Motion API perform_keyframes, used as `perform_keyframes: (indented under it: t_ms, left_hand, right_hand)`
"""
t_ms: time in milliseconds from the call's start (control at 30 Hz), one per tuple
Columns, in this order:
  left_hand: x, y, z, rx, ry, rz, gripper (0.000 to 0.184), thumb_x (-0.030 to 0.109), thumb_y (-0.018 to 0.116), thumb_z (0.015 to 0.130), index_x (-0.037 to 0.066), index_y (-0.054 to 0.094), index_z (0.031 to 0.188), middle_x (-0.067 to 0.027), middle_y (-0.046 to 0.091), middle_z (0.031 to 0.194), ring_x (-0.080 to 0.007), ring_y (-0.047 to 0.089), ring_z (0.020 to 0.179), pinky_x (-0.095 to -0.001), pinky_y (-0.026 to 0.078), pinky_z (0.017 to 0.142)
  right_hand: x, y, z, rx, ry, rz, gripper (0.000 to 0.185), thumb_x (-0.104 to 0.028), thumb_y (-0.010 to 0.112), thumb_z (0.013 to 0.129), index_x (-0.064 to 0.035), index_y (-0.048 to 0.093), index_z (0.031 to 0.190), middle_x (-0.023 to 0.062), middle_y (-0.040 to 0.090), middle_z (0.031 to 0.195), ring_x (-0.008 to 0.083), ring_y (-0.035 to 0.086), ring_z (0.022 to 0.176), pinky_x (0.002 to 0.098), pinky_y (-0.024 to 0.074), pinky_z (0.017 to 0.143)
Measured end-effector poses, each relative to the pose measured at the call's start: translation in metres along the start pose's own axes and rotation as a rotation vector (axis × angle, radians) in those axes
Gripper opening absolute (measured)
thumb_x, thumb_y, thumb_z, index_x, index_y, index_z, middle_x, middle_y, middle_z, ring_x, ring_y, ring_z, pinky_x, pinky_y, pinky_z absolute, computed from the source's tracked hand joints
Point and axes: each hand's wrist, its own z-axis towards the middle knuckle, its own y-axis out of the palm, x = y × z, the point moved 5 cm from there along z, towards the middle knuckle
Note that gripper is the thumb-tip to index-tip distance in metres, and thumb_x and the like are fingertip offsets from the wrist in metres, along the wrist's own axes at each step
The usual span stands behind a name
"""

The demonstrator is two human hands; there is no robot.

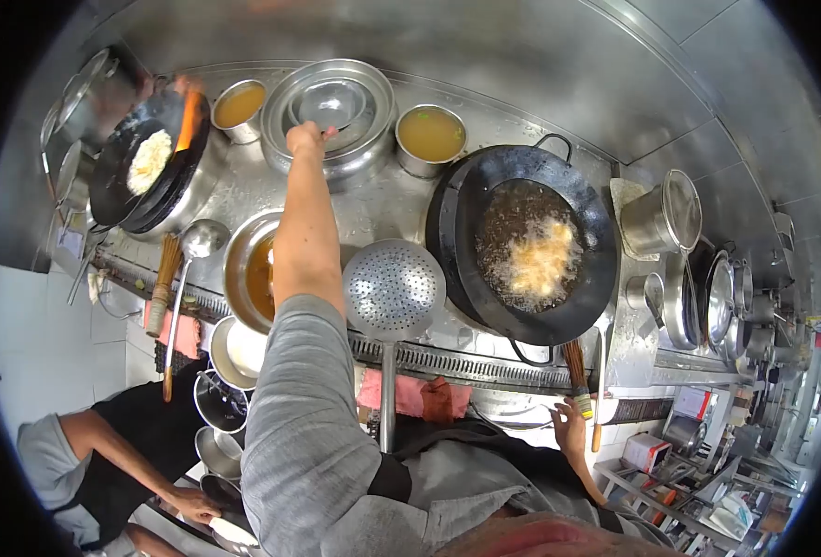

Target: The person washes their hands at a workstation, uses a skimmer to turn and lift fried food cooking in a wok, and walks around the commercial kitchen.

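Note:
My left hand is closed at the near edge of a round metal bowl-like utensil, which sits inside the mouth of a steel pot. Its handle is mostly hidden by my fingers. My right hand is low at the stove front, fingers apart, next to a bamboo brush; whether it touches the brush is unclear. In the big black wok, pale golden food bubbles in dark oil. A perforated skimmer lies between my left arm and the wok.
Two pots of yellowish liquid flank the steel pot. At left, another wok holds pale food beside an orange flame. A ladle lies nearby. A co-worker's hand is busy at lower left. Lidded pots stand right.

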Motion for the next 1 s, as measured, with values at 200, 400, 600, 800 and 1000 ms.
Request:
perform_keyframes:
  t_ms: [200,400,600,800,1000]
  left_hand:
    - [0.039,-0.022,-0.083,-0.213,0.183,-0.036,0.031,-0.01,0.035,0.076,-0.018,0.036,0.106,-0.0291,0.051,0.096,-0.035,0.062,0.061,-0.0328,0.056,0.053]
    - [0.027,-0.076,-0.223,-0.245,0.208,0.037,0.028,-0.011,0.04,0.076,-0.022,0.035,0.101,-0.031,0.052,0.091,-0.0356,0.062,0.062,-0.0336,0.056,0.053]
    - [-0.038,-0.125,-0.322,-0.186,0.054,0.212,0.019,-0.009,0.045,0.078,-0.022,0.044,0.092,-0.0302,0.055,0.088,-0.0338,0.062,0.063,-0.0295,0.056,0.053]
    - [-0.123,-0.165,-0.385,-0.23,0.019,0.425,0.026,-0.004,0.04,0.082,-0.017,0.039,0.104,-0.0277,0.051,0.099,-0.0291,0.06,0.069,-0.0326,0.057,0.058]
    - [-0.173,-0.159,-0.426,-0.304,-0.059,0.68,0.008,-0.004,0.053,0.077,-0.002,0.047,0.073,-0.0103,0.05,0.073,-0.0208,0.057,0.061,-0.0295,0.056,0.053]
  right_hand:
    - [-0.025,0.012,0.025,0.044,-0.303,0.048,0.017,-0.007,0.063,0.073,-0.0016,0.063,0.089,0.0158,0.06,0.101,0.0344,0.058,0.091,0.0381,0.0468,0.079]
    - [-0.072,0.049,0.034,-0.141,-0.626,0.178,0.018,-0.01,0.061,0.076,0.0009,0.061,0.091,0.0165,0.061,0.093,0.0336,0.059,0.081,0.0368,0.0477,0.072]
    - [-0.093,0.057,0.042,-0.177,-0.855,0.263,0.019,-0.013,0.059,0.077,-0.0037,0.061,0.094,0.0185,0.059,0.089,0.0368,0.057,0.083,0.0412,0.0461,0.073]
    - [-0.093,0.09,0.068,-0.284,-0.67,0.225,0.026,-0.021,0.059,0.078,-0.0039,0.061,0.098,0.019,0.06,0.094,0.0372,0.056,0.09,0.0423,0.0444,0.08]
    - [-0.094,0.14,0.098,-0.205,-0.617,0.189,0.026,-0.021,0.056,0.08,-0.0041,0.062,0.098,0.0157,0.062,0.098,0.0347,0.059,0.086,0.0385,0.0457,0.079]
